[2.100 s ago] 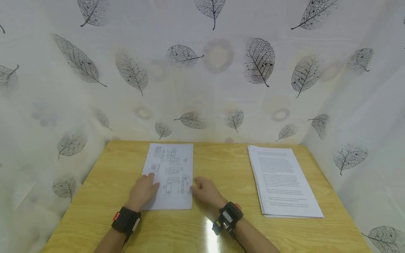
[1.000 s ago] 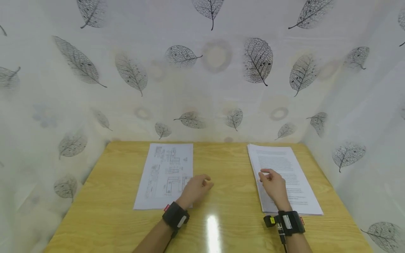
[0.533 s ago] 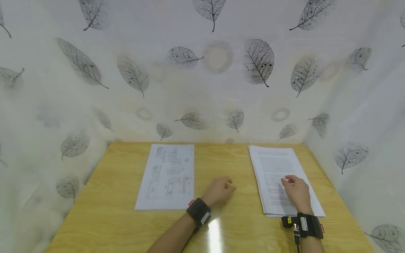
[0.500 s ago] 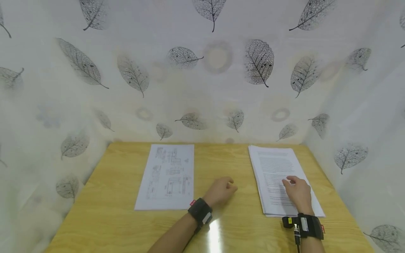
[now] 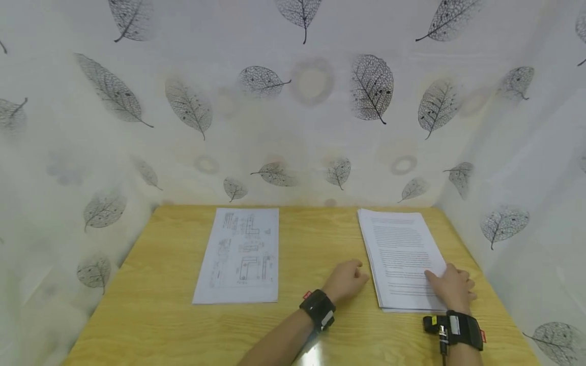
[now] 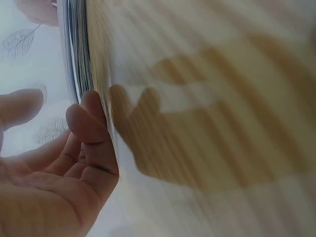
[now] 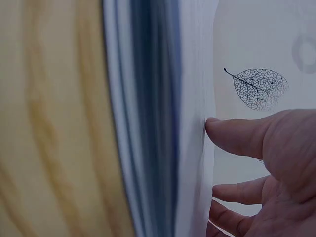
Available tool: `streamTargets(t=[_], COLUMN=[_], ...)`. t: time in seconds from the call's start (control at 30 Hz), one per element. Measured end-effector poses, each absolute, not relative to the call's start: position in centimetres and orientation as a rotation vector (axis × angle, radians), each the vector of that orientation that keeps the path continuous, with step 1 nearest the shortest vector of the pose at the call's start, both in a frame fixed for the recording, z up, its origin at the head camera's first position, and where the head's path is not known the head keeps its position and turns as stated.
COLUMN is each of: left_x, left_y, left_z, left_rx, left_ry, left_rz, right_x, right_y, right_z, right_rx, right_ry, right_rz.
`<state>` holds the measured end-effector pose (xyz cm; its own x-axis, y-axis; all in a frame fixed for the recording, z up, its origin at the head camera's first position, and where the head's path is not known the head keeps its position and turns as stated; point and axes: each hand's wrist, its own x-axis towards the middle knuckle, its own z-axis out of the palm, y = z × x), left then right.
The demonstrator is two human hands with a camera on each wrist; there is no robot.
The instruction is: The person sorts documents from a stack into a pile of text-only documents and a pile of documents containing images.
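Note:
A thick stack of printed text pages lies on the right half of the table, slightly slanted. My left hand is just left of the stack's lower left side, fingers loosely bent and holding nothing. In the left wrist view its fingertips are down at the table, with the stack's layered edge beyond them. My right hand is at the stack's lower right edge, thumb over the top sheet and the other fingers past the side. The right wrist view shows that thumb right at the paper.
Printed technical drawings on white paper lie on the left half of the wooden table. A leaf-patterned curtain encloses the table at the back and both sides. Each wrist wears a black strap with a camera.
My left hand has left the drawings and moved right across the table to the text stack. My right hand has travelled right, over the stack, to its right edge. Both papers stay put.

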<state>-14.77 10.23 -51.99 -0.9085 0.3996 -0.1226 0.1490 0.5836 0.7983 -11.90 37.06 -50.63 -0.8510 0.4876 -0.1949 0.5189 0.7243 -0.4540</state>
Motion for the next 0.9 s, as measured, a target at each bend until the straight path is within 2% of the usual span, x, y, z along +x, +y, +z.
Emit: streamTargets(t=[0.2,0.43,0.7,0.9], left_x=[-14.6,-14.1,-15.5,-15.5], left_y=[12.6,14.2,14.7,14.7], left_z=[-52.2,-52.0,-52.4,-51.9], left_rx=[0.514,0.458,0.384,0.348], left_ry=[2.573,2.602,2.300,2.390], left_rz=[1.106,0.927,1.411,1.344], right_x=[-12.0,-12.1,-12.1,-12.4], right_y=[37.2,37.3,37.8,38.1], right_z=[-50.2,-50.3,-50.6,-50.7], right_rx=[0.790,0.787,0.770,0.768], right_ry=[2.837,2.811,2.812,2.794], right_rz=[-0.750,-0.732,-0.699,-0.698])
